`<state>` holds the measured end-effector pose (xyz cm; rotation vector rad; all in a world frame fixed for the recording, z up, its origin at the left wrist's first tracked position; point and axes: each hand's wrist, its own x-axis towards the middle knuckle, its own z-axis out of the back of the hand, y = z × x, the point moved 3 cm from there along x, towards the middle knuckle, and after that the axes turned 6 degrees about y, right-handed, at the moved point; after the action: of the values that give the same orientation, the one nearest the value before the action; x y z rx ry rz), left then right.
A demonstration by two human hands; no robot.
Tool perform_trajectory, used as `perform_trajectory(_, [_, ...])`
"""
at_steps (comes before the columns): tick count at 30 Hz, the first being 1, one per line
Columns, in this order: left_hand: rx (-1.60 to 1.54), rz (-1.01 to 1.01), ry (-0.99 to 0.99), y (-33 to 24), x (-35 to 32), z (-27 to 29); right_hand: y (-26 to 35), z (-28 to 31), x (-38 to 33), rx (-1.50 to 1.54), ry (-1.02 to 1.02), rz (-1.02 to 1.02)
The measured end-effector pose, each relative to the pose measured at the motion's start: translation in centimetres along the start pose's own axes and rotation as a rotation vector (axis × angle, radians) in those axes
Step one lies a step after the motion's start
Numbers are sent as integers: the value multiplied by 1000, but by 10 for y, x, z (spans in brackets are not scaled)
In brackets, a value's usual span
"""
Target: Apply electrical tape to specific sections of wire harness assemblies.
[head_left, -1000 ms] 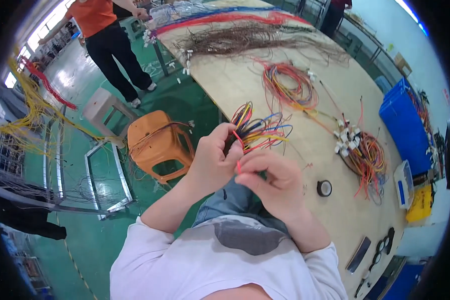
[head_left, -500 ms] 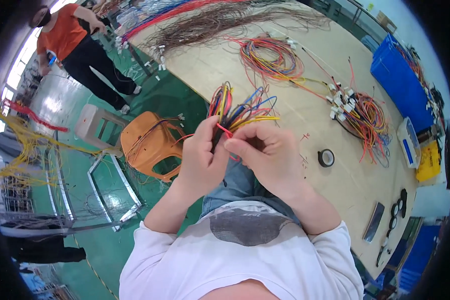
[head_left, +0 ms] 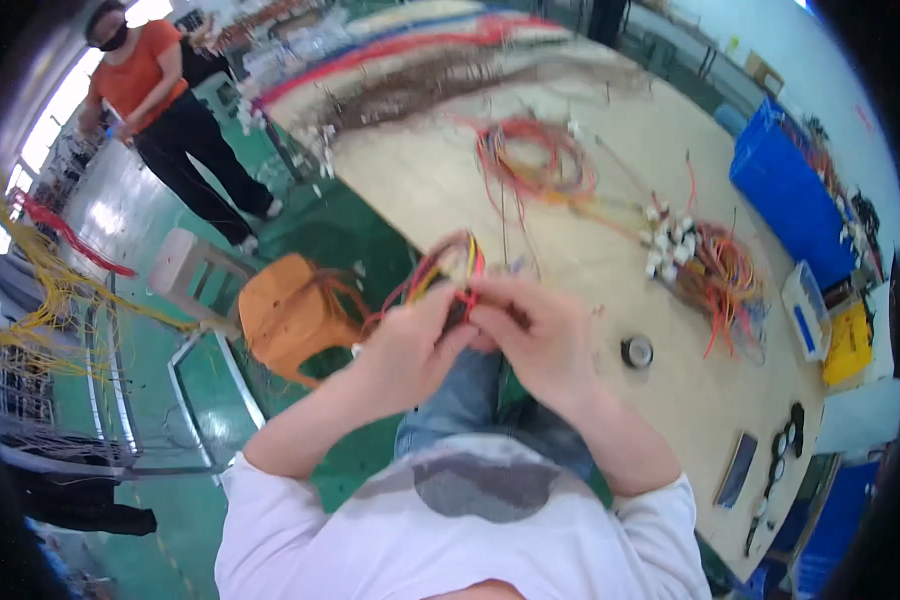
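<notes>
A looped bundle of coloured wires [head_left: 473, 250], with red, yellow and dark strands, is held above my lap beside the table's near edge. My left hand [head_left: 402, 350] is closed round the bundle. Against it, my right hand [head_left: 542, 338] pinches a bright red wire [head_left: 472, 298] that crosses the bundle between the fingertips of both hands. Motion blurs the strands, and the fingers hide part of the bundle.
On the table [head_left: 570, 260] lie a coil of wires [head_left: 535, 160], a harness with white connectors [head_left: 720, 265], a black tape roll [head_left: 637, 351] and a phone [head_left: 736, 470]. An orange stool [head_left: 285, 310] stands left; a person in orange [head_left: 150, 75] stands beyond. A blue bin [head_left: 790, 185] is right.
Both hands and the bundle sit a little lower in the picture, with the wire loops turned partly out of sight. The whole view has shifted and blurred. The other person's arms have come together in front.
</notes>
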<state>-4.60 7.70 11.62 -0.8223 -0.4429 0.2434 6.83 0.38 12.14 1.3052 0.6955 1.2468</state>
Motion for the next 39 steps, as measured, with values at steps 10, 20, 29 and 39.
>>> perform_trajectory(10, [143,11,-29,18,-8,-6,-4,5,-4,-404,326,-323])
perform_trajectory(20, [256,129,280,11,12,-26,18,30,7,-253,279,-8])
perform_trajectory(29, [-87,331,320,16,1,-15,-4,113,-17,429,-237,44])
perform_trajectory(39, [-150,251,254,4,11,-7,9,65,3,-45,149,-210])
